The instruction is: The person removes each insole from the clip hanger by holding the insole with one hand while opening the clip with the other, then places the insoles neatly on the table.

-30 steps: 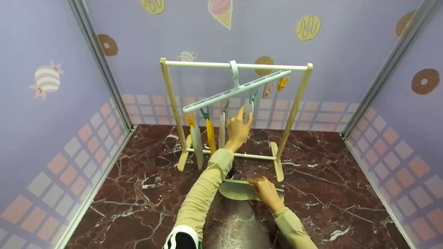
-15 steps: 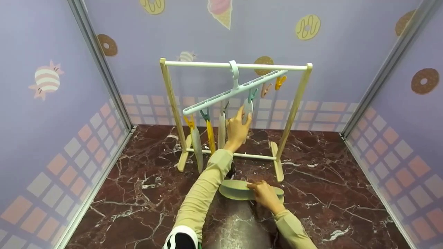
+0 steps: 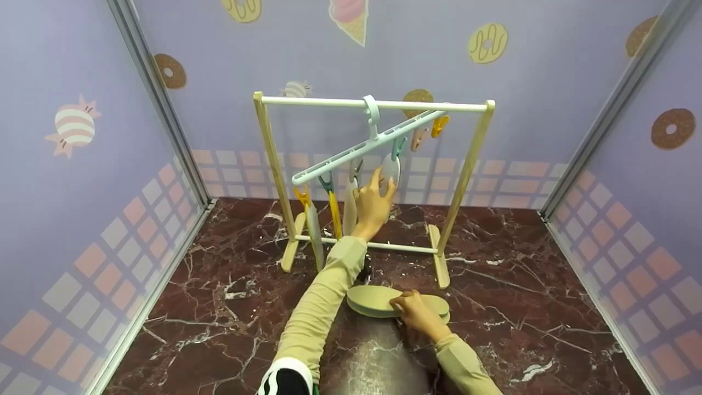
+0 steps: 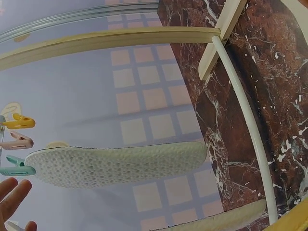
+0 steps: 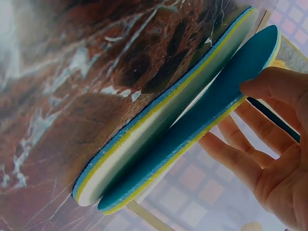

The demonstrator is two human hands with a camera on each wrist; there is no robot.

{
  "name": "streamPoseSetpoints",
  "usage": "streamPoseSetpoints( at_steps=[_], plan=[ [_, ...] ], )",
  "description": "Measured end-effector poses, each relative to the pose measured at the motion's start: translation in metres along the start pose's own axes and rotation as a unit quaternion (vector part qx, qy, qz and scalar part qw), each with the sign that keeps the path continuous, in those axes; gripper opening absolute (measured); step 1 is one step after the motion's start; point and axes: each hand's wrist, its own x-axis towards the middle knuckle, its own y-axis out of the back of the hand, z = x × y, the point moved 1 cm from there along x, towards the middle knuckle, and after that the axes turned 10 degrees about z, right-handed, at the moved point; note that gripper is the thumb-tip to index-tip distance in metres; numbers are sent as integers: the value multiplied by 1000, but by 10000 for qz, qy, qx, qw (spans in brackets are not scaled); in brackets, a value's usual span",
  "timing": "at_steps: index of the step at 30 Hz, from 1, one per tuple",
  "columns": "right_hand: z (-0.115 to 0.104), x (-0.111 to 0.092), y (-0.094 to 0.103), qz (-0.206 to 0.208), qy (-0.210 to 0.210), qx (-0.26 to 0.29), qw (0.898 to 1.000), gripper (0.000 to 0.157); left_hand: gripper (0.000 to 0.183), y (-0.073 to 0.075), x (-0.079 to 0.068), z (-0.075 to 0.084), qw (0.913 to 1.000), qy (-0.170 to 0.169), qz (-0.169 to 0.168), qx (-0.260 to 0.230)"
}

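A pale textured insole (image 4: 120,166) hangs from a teal clothes peg (image 3: 398,147) on the light blue clip hanger (image 3: 332,163). My left hand (image 3: 373,206) is beside this insole's upper end, fingers spread and apart from it in the left wrist view. Below, my right hand (image 3: 419,315) pinches a teal-faced insole (image 5: 211,110) with yellow edging, thumb on its face and fingers behind. Under the pinched one, a second insole (image 5: 125,154) rests on the marbled surface, the two lying close together lengthwise.
The hanger tilts, left end low, on a wooden rack (image 3: 474,156). Several insoles hang at its left, including one from a yellow peg (image 3: 301,196). A pink peg (image 3: 419,139) and another yellow peg (image 3: 440,127) hang at its right. A dark object (image 3: 366,269) is partly hidden behind my left forearm.
The hanger's right end has swung left with its pegs and the insole nearest my left hand. My right hand has turned the upper insole from edge-on so its broad face shows.
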Motion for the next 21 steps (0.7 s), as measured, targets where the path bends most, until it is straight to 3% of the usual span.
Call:
streamPoseSetpoints(
  at_steps=[4,13,21],
  plan=[
    [0,-1,-1,-145,33,-161,9998,26,38,1,1,-2,9999,-62,140,-17],
    [-3,-4,3,-240,-350,-389,9983,25,36,5,6,-9,9976,-179,601,-298],
    [-4,-5,3,-304,-464,-418,9976,25,55,9,9,-14,9966,67,430,-700]
  ],
)
